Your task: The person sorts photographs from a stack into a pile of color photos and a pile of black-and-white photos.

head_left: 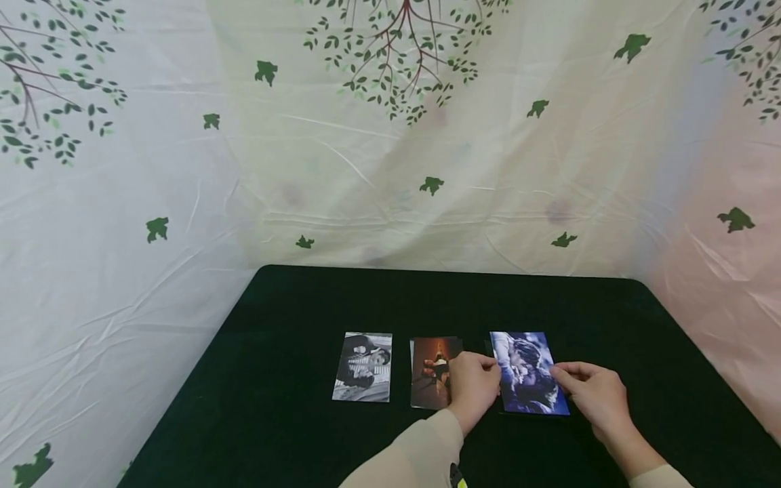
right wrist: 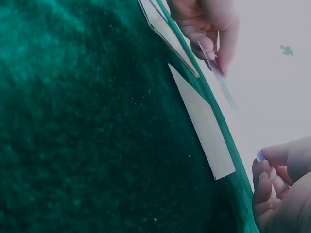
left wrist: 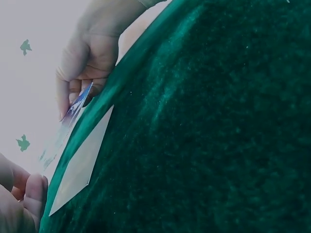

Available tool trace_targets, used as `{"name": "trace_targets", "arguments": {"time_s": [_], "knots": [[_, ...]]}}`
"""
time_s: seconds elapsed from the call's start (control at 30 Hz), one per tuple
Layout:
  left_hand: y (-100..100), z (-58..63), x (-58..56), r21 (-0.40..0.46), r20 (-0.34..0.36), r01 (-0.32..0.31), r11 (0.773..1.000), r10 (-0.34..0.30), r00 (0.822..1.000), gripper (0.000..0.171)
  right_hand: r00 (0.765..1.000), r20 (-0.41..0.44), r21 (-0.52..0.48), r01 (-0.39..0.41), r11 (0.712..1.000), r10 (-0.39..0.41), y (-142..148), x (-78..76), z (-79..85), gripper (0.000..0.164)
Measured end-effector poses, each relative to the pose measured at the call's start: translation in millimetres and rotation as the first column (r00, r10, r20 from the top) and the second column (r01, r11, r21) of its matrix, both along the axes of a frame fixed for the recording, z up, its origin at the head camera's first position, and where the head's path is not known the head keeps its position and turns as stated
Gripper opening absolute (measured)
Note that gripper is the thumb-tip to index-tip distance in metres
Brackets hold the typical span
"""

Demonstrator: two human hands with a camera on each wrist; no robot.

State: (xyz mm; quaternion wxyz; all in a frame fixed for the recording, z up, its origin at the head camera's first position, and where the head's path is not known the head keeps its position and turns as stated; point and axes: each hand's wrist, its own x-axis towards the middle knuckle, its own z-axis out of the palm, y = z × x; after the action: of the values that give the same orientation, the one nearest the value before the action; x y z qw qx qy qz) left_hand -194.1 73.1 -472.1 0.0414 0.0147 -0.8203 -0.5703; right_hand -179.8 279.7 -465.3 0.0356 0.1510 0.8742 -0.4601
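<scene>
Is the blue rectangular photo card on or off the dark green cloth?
Off: left hand and right hand pinch the blue photo card; wrist views show it above the dark green cloth.

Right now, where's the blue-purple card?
In the head view, the blue-purple card is right of the brown card, pinched at opposite edges by the left hand and right hand, clear of the dark green table.
</scene>
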Motion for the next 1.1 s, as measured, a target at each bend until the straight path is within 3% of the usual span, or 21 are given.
{"name": "trace_targets", "arguments": {"time_s": [0.3, 0.4, 0.53, 0.63, 0.87, 1.1], "knots": [[0, -4.7, -9.3, -0.192, -0.02, 0.024, 0.981, -0.028, 0.999, 0.011, 0.999, -0.016, 0.071, -0.048, 0.996, 0.05, -2, -4.8, -6.6, 0.049], [0, -7.2, -10.1, -0.229, -0.003, 0.036, 0.973, -0.038, 0.999, 0.021, 0.998, -0.019, 0.08, -0.051, 0.995, 0.053, -3, -6.2, -9.9, 0.048], [1, -10.6, -10.5, -0.274, -0.042, 0.029, 0.961, -0.042, 0.998, 0.038, 0.999, -0.016, 0.094, -0.05, 0.994, 0.051, -5, -7.4, -13.0, 0.046], [1, -12.3, -10.9, -0.281, -0.047, 0.036, 0.959, -0.051, 0.998, 0.04, 0.999, -0.012, 0.101, -0.049, 0.994, 0.051, -6, -8.1, -14.2, 0.045], [3, -15.4, -11.3, -0.272, 0.019, 0.051, 0.961, -0.047, 0.999, 0.036, 0.998, -0.003, 0.124, -0.054, 0.991, 0.055, -8, -9.2, -15.9, 0.041], [5, -16.9, -11.2, -0.288, 0.003, 0.054, 0.956, -0.055, 0.998, 0.037, 0.998, -0.005, 0.161, -0.055, 0.985, 0.056, -7, -9.3, -16.9, 0.038]]}}
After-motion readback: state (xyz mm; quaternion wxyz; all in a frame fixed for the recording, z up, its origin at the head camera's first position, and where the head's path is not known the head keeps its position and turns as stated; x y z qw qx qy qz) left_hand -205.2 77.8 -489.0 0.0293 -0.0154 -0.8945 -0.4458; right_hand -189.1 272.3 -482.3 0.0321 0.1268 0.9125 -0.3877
